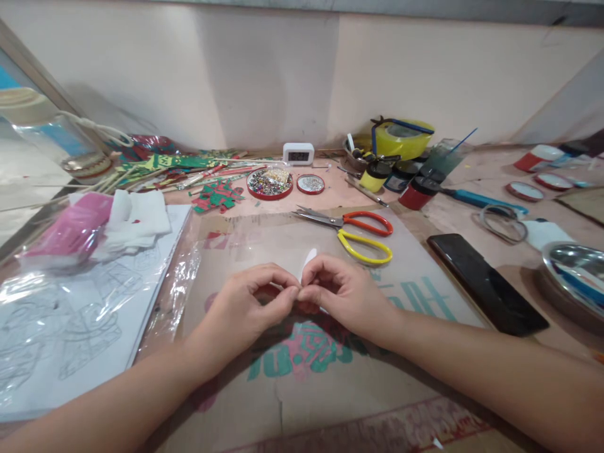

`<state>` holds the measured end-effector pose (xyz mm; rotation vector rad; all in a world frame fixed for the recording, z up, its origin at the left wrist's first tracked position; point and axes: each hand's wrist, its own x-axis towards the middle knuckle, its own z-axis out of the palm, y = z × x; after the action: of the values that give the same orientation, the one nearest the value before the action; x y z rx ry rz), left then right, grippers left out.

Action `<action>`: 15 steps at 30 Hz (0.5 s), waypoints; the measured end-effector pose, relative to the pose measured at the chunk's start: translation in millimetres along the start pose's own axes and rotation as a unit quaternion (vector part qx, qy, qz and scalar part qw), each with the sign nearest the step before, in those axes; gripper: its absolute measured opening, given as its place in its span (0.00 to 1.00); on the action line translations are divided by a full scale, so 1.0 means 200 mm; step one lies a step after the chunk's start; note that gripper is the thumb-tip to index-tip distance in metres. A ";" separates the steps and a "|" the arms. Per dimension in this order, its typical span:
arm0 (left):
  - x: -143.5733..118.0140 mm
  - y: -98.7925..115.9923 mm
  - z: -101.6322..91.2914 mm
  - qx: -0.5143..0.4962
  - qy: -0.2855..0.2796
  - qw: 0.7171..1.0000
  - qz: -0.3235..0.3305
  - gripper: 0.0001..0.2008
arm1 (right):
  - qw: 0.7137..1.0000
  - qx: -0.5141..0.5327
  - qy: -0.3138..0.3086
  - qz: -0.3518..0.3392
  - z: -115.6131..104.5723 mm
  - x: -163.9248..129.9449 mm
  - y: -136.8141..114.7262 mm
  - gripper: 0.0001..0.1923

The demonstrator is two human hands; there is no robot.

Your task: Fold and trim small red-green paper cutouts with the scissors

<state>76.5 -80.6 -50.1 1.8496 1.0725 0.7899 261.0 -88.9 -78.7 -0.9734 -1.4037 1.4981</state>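
Head view: white slip [309, 259] upright between pinching left hand [250, 302], right hand [342, 292].

Both hands, the left hand [245, 302] and the right hand [340, 292], meet fingertip to fingertip over a flattened cardboard sheet [302, 390], pinching a small paper scrap [308, 259] between them. Scissors [358, 233] lie just behind the hands, with a bead dish [269, 183] and a small clock [298, 153] farther back by the wall. A phone [486, 283] lies to the right, a stack of drawings [70, 321] to the left.
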 end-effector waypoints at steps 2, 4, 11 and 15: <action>0.00 0.00 -0.01 -0.010 -0.010 1.000 -0.001 0.09 | 1.000 0.014 -0.005 0.003 0.00 0.00 0.00 0.12; 0.01 0.01 -0.02 -0.030 -0.021 0.999 -0.001 0.11 | 1.000 0.026 -0.009 0.002 0.00 0.00 0.00 0.13; 0.01 0.01 -0.03 -0.123 -0.050 0.990 -0.044 0.07 | 1.000 0.014 -0.015 -0.005 -0.02 0.00 0.00 0.08; 0.01 0.00 -0.03 -0.138 -0.053 0.988 -0.046 0.07 | 1.000 0.009 -0.012 -0.004 -0.02 0.00 0.00 0.09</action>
<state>72.6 -76.8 -46.4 1.5788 0.9248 0.7380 265.0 -87.2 -78.9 -0.9394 -1.4077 1.5185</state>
